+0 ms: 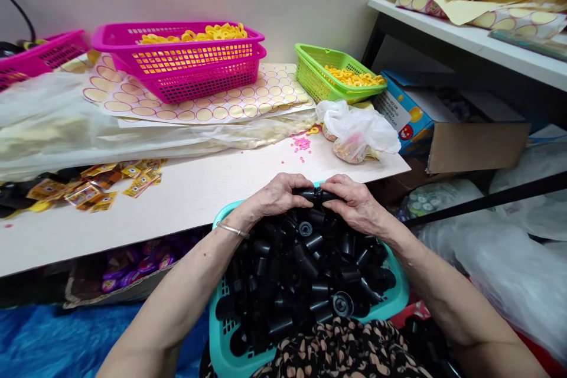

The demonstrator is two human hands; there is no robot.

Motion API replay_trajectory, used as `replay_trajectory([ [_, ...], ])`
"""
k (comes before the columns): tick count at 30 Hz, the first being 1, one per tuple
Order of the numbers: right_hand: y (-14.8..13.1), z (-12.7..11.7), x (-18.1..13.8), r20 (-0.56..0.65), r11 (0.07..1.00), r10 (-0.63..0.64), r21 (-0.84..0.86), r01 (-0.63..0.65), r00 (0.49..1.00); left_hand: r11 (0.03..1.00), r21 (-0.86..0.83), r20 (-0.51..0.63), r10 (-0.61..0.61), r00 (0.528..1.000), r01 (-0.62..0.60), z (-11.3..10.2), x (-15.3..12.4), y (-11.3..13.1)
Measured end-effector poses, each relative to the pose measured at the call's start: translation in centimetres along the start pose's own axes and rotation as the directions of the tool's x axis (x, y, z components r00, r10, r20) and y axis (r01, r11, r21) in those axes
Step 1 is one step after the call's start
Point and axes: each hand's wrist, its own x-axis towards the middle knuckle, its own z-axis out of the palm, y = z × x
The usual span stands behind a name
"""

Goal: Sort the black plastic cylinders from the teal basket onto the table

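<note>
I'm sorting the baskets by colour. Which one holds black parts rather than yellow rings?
The teal basket on the lap, under both hands; the pink basket and green basket hold yellow rings.

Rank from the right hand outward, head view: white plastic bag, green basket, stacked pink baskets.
From the right hand:
1. White plastic bag, just beyond the hand on the table.
2. Green basket, behind the bag, toward the wall.
3. Stacked pink baskets, far left at the back.

I see a black plastic piece (315,194) lying level between both hands, above a teal basket (396,301) heaped with black caps (305,266).
</note>
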Motion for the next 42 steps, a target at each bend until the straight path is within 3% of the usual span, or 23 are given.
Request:
replay_trajectory([
  [13,-0.3,-0.2,0.2,-0.005,0.999,0.034,0.042,-0.034,0.999,1.000,-0.011,-0.024,0.006,1.000,-0.006,-0.2,-0.3,0.2],
  [17,-0.6,0.1,0.2,0.027,0.998,0.016,0.057,-0.018,1.000,0.999,-0.043,0.028,-0.027,0.999,0.029,0.0,-0.1,0.1],
  [20,-0.8,0.5,0.2,0.011,0.981,0.121,0.150,-0.121,0.993,0.982,-0.173,0.054,-0.067,0.996,0.076,0.4,0.0,0.2],
  [23,-0.6,0.9,0.3,-0.005,0.886,0.317,0.357,-0.295,0.948,0.946,-0.301,0.005,-0.121,0.993,0.117,0.5,0.0,0.6],
  [26,-0.1,1.0,1.0,0.032,0.806,0.375,0.482,-0.343,0.926,0.941,-0.303,-0.013,-0.166,0.986,0.154,0.2,-0.1,0.9],
  [30,-0.1,0.9,2.8,0.061,0.771,0.349,0.548,-0.324,0.935,0.925,-0.320,0.148,-0.164,0.975,0.204,-0.7,-0.4,1.2],
  [33,-0.5,0.6,4.1,0.082,0.815,0.292,0.500,-0.293,0.953,0.886,-0.408,0.206,-0.148,0.967,0.222,-1.6,-0.4,1.5],
  [35,-0.6,0.4,4.5,0.073,0.864,0.255,0.430,-0.261,0.964,0.884,-0.428,0.138,-0.139,0.981,0.186,-2.6,-0.4,1.3],
  [38,-0.4,0.1,4.0,0.096,0.939,0.221,0.247,-0.238,0.971,0.938,-0.332,-0.067,-0.128,0.990,0.099,-4.6,-0.4,-0.2],
  [40,-0.5,0.2,3.1,0.221,0.980,0.171,0.059,-0.188,0.960,0.974,-0.214,-0.253,-0.128,0.959,0.074,-6.1,-0.6,-2.0],
  [42,-0.8,0.4,2.1,0.363,0.988,0.121,-0.136,-0.076,0.924,0.991,-0.091,-0.422,-0.128,0.898,0.099,-7.4,-1.1,-4.1],
])
